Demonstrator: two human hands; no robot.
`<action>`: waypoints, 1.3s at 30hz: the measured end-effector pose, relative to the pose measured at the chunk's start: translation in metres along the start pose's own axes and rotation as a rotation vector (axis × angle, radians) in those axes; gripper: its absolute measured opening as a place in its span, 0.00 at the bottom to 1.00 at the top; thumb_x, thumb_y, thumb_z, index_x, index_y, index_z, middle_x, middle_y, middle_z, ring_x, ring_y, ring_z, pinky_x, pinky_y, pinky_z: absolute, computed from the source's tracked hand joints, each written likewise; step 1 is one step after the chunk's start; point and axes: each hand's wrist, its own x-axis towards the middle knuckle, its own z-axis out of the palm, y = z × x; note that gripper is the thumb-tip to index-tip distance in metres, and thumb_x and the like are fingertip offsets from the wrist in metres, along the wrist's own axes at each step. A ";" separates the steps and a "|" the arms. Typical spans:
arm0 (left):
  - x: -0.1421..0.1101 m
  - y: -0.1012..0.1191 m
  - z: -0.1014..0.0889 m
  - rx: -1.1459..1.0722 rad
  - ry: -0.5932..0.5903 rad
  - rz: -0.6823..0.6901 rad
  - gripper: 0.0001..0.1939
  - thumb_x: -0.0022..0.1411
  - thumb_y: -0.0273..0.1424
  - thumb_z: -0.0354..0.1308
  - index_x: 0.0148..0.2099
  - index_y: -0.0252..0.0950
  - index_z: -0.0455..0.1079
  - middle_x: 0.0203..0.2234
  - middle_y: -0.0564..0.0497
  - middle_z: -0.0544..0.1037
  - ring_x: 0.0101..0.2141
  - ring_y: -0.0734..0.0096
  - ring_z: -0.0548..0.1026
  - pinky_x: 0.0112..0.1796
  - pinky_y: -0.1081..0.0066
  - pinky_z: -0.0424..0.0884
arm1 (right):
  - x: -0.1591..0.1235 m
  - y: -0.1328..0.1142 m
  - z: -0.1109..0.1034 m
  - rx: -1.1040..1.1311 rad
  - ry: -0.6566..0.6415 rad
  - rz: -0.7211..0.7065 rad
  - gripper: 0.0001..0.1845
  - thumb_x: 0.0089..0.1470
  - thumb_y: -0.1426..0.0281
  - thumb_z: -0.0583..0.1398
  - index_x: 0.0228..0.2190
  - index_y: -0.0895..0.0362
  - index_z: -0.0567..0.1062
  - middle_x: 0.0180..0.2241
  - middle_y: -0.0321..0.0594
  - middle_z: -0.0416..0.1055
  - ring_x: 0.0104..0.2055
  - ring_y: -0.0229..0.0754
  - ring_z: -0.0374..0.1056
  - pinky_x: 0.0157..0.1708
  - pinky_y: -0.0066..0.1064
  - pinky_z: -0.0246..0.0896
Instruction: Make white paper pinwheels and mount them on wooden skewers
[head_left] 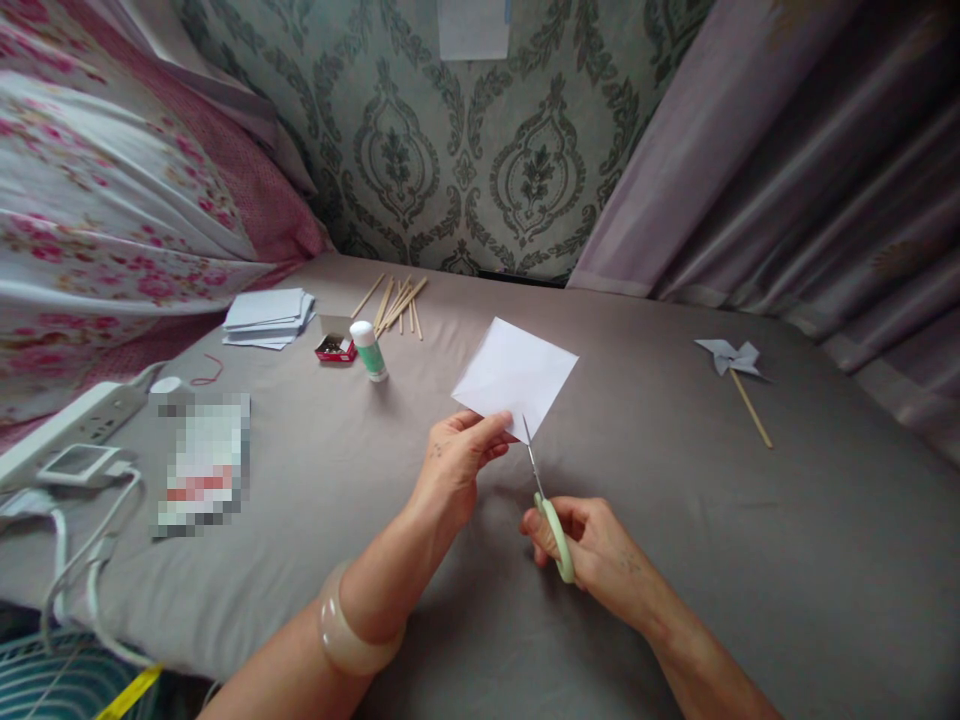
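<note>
A square white sheet of paper [517, 372] is held up above the cloth with one corner pointing toward me. My left hand [466, 448] pinches it near that lower corner, thumb on top. Scissors with pale green handles [555, 535] are in my right hand [592, 545], fingers through the loops. Their blades meet the paper at the near corner, one blade lying over its face just right of my left thumb. To the far right lies a white paper pinwheel [731, 358] on a wooden stick.
A glue stick [369, 352] stands beside a small red box [335, 345] of tiny dark pieces. Behind are several wooden sticks [401, 305] and a stack of white paper [268, 317]. At left lie a power strip [75, 425], cables and a blurred packet [206, 460].
</note>
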 end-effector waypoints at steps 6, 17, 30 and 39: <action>-0.003 0.002 0.001 -0.003 0.006 -0.002 0.10 0.39 0.30 0.71 0.22 0.32 0.72 0.20 0.51 0.77 0.23 0.76 0.73 0.30 0.75 0.67 | 0.001 0.002 0.002 0.018 0.043 0.008 0.27 0.48 0.46 0.59 0.20 0.58 0.66 0.19 0.34 0.62 0.22 0.33 0.55 0.22 0.27 0.50; -0.004 -0.001 0.001 -0.002 0.026 0.000 0.11 0.39 0.31 0.71 0.23 0.32 0.72 0.19 0.51 0.76 0.23 0.76 0.73 0.31 0.74 0.67 | 0.001 0.002 0.002 0.047 0.071 0.005 0.27 0.47 0.46 0.60 0.18 0.57 0.65 0.17 0.33 0.62 0.20 0.32 0.54 0.21 0.27 0.50; -0.002 -0.001 0.001 -0.026 0.023 0.002 0.12 0.39 0.31 0.71 0.23 0.31 0.72 0.19 0.51 0.76 0.23 0.75 0.73 0.30 0.74 0.67 | 0.002 -0.002 0.004 0.006 0.135 0.025 0.26 0.44 0.47 0.61 0.16 0.56 0.63 0.15 0.31 0.56 0.19 0.32 0.50 0.20 0.28 0.44; -0.004 0.001 0.003 -0.018 0.044 -0.007 0.13 0.37 0.31 0.72 0.22 0.31 0.71 0.18 0.50 0.76 0.23 0.75 0.73 0.30 0.73 0.66 | 0.002 -0.004 0.004 0.002 0.155 0.043 0.26 0.43 0.47 0.61 0.15 0.57 0.65 0.14 0.32 0.59 0.18 0.32 0.51 0.19 0.28 0.47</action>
